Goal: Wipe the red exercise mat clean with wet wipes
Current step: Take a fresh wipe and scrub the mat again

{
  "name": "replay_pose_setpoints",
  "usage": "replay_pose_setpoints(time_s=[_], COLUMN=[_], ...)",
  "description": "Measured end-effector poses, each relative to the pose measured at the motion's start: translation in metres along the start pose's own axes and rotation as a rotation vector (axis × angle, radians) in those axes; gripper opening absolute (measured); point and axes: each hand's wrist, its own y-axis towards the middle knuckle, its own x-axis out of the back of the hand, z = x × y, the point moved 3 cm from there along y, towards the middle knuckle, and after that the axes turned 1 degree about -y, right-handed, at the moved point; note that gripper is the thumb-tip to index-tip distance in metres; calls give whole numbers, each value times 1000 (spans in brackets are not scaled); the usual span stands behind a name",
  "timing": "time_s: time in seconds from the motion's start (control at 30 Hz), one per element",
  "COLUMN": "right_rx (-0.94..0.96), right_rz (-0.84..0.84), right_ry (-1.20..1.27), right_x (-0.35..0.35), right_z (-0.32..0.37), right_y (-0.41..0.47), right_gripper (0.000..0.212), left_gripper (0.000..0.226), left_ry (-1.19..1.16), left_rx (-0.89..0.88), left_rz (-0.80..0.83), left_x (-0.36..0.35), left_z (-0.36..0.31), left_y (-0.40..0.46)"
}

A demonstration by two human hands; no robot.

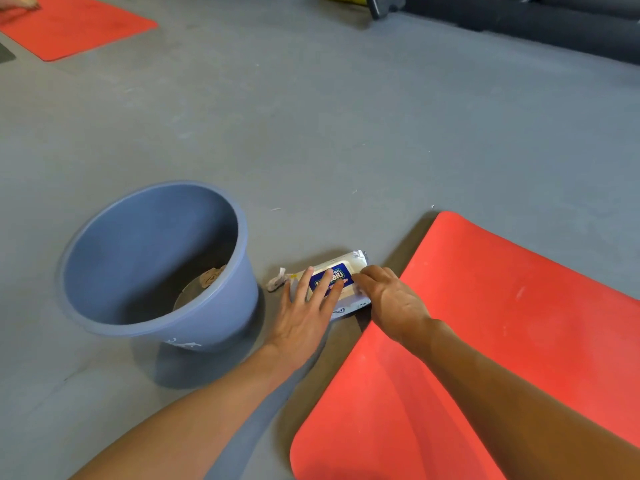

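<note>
A red exercise mat (502,323) lies on the grey floor at the lower right, its near edge curled up a little. Just left of its far corner lies a white pack of wet wipes (341,271) with a blue label. My left hand (304,310) rests flat on the pack's left half with straight, spread fingers. My right hand (388,299) reaches over the mat's edge, its fingertips curled onto the pack's right end by the label. Whether they pinch a flap or a wipe is hidden.
A blue plastic bucket (104,268) stands left of the pack with a crumpled brownish used wipe (211,277) at its bottom. A second red mat (76,26) lies at the far left. Dark gym equipment (519,19) lines the far right.
</note>
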Motion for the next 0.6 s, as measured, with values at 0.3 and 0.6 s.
replay_pose_setpoints(time_s=[0.3, 0.6], right_rx=[-61, -197], right_rz=[-35, -93], right_ry=[-12, -170], right_x=[10, -8], right_z=[-24, -48], right_y=[13, -39], right_gripper=[55, 32], left_gripper=[66, 47], left_ry=[-146, -365], left_rx=[184, -336], left_rz=[103, -276], left_x=[9, 31], left_z=[8, -15], left_y=[107, 34])
